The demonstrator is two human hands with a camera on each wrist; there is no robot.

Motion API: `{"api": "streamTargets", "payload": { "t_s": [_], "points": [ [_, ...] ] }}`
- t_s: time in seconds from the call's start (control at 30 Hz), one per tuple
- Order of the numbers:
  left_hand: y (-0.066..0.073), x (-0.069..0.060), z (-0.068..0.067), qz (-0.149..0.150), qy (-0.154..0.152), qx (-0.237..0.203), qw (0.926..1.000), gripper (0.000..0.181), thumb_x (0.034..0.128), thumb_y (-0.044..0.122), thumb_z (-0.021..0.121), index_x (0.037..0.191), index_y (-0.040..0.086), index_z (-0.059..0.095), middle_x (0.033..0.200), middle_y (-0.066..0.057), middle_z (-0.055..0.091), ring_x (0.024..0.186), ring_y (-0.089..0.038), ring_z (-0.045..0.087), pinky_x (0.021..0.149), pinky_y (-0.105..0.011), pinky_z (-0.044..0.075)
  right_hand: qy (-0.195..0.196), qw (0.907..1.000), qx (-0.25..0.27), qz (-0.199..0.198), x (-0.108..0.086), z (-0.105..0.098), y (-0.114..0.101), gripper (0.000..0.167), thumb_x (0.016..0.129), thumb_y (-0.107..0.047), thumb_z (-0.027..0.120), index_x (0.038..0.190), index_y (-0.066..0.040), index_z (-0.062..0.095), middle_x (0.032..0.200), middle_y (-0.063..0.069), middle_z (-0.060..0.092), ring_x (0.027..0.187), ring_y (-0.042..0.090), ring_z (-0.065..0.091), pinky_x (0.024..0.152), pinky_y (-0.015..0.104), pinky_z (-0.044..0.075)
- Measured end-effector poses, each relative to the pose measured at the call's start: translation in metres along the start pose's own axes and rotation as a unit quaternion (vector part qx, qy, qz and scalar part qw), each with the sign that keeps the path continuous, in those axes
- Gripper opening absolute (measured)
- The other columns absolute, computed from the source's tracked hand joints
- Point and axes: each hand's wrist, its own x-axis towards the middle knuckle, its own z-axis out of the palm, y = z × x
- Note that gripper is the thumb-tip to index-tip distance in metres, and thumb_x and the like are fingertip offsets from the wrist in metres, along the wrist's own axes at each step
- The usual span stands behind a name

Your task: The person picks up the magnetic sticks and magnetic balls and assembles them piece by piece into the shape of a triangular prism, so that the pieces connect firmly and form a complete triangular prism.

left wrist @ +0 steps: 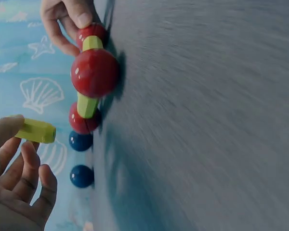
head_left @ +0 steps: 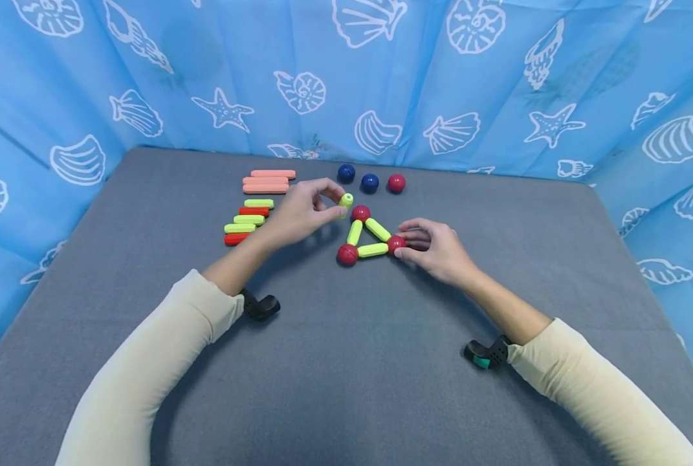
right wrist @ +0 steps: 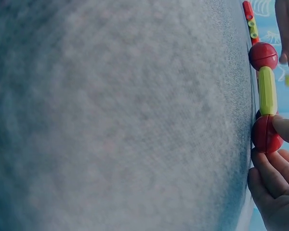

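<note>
A triangle of three red balls joined by three yellow-green rods (head_left: 373, 250) lies on the grey table. My right hand (head_left: 439, 251) pinches the ball at its right corner (head_left: 396, 244) between thumb and fingers; the right wrist view shows the thumb on that red ball (right wrist: 267, 134). My left hand (head_left: 307, 210) holds a loose yellow-green rod (head_left: 347, 200) between thumb and fingertips, just up and left of the far corner ball (head_left: 360, 213). In the left wrist view this rod (left wrist: 38, 131) is raised off the table, apart from the triangle.
Two blue balls (head_left: 370, 183) and a red ball (head_left: 396, 183) stand along the back. On the left lie several salmon rods (head_left: 266, 189) and shorter yellow-green and red rods (head_left: 249, 220). A blue shell-patterned curtain (head_left: 323, 77) hangs behind the table (head_left: 346, 362).
</note>
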Motion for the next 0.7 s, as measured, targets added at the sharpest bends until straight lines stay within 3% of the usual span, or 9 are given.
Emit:
{"api": "streamTargets", "payload": {
  "t_s": [0.17,0.3,0.47,0.7],
  "points": [
    [0.004,0.019,0.013,-0.015,0.017,-0.039,0.9990,0.023,0.0933,0.016,0.071,0.114,0.009,0.065,0.110,-0.004,0.068,0.078,-0.021,0.058,0.072,-0.030,0.047,-0.002,1.0000,-0.001,0.000,0.000,0.000,-0.001,0.045,0.090,-0.008,0.073,0.131,0.003,0.056,0.128,0.019,0.062,0.121,0.031,0.060,0.100,0.043,0.048],
    [0.004,0.029,0.021,-0.015,0.016,-0.039,0.9990,0.022,0.0934,0.015,0.071,0.114,0.008,0.065,0.109,-0.005,0.068,0.076,-0.021,0.058,0.070,-0.029,0.046,-0.002,1.0000,-0.002,-0.002,0.000,0.000,-0.001,0.045,0.090,-0.008,0.073,0.131,0.003,0.056,0.128,0.019,0.062,0.121,0.031,0.060,0.100,0.043,0.048],
    [0.000,0.033,0.026,-0.015,0.006,-0.029,0.9995,0.022,0.0938,0.014,0.070,0.114,0.007,0.065,0.109,-0.005,0.068,0.075,-0.020,0.057,0.066,-0.028,0.046,-0.004,1.0000,-0.001,-0.001,0.000,0.000,0.000,0.046,0.090,-0.008,0.073,0.131,0.003,0.056,0.129,0.019,0.062,0.121,0.031,0.060,0.100,0.043,0.048],
    [-0.002,0.034,0.028,-0.011,0.004,-0.030,0.9995,0.022,0.0943,0.015,0.070,0.114,0.008,0.064,0.109,-0.004,0.067,0.080,-0.019,0.058,0.071,-0.029,0.047,-0.005,1.0000,-0.002,-0.002,0.000,-0.001,0.001,0.046,0.090,-0.008,0.073,0.131,0.003,0.056,0.129,0.020,0.062,0.121,0.031,0.060,0.100,0.044,0.048]
  ]
}}
